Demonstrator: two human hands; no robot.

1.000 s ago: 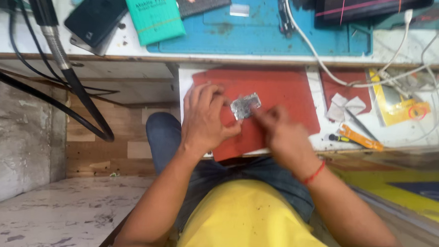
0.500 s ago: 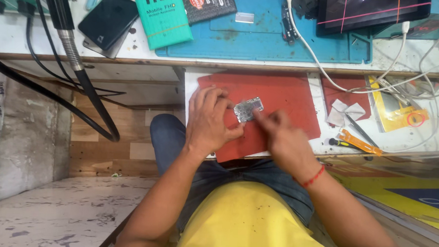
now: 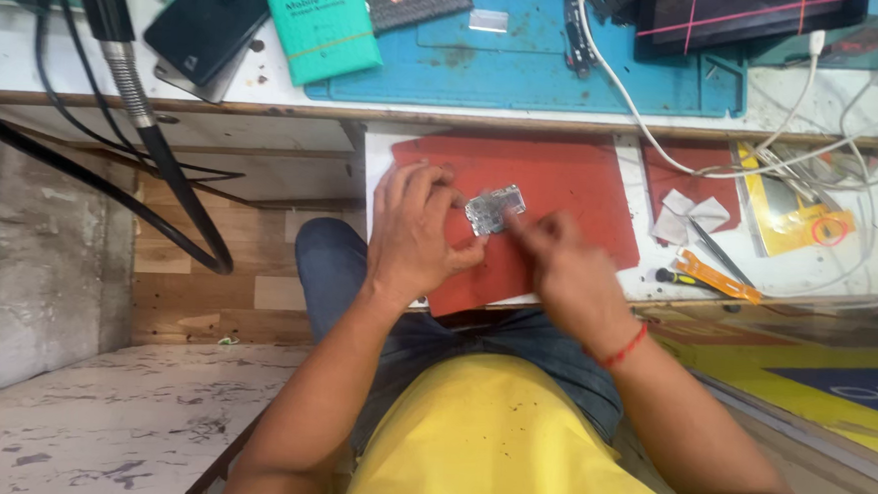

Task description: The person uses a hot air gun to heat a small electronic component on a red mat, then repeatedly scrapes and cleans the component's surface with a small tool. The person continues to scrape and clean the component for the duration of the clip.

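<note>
Red work mat lies on the pull-out shelf. Left hand rests on it, fingers pinning a small silver metal plate. Right hand is blurred; fingertips touch the plate's right edge.

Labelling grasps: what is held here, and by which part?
The left hand pins a small silvery rectangular metal plate at its left end against the red mat. The right hand touches its right edge; that grip is blurred.
</note>
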